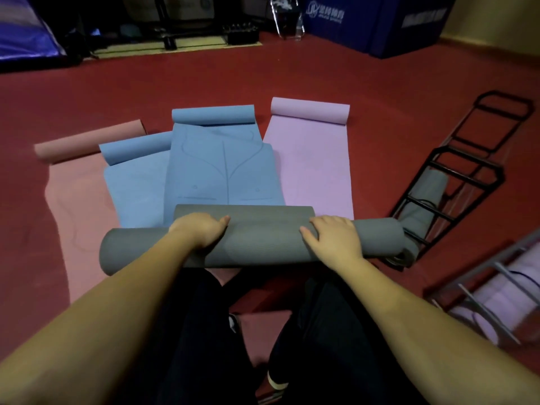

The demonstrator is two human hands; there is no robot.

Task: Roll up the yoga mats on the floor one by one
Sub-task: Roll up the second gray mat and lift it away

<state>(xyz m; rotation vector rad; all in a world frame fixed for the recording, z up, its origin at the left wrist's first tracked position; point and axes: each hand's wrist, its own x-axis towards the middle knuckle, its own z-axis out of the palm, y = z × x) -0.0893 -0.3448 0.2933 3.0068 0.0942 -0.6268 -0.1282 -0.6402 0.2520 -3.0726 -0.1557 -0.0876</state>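
Holding the grey mat point(257, 241), rolled into a fat tube, just in front of the knees, with both hands on top of it. Left hand point(201, 229) curling its fingers over the far side of the grey mat, thumb sticking out along the top. Right hand point(333, 235) pressing down on the grey mat with fingers bent round it too. Lying past the grey mat, side by side: a pink mat point(84, 200) far to the left, a blue mat point(134, 185) next, a second blue mat point(222, 171) straight behind, and a purple mat point(312, 168) to the right, each with only its far end curled up. Standing to the right of the grey mat, touching its end or nearly so: a black metal rack point(455, 176) with another grey roll point(423, 206) inside. Probably finishing this roll and getting ready to put it away. Maybe going wrong like this: springing open if either hand is letting go too soon, since nothing is tying the tube shut. Sliding out crooked at the ends, like a telescope, if one hand is pushing harder than the other. Bumping the black metal rack while swinging the long tube to the right, because of being so close. Dragging across the second blue mat and messing up its flat part
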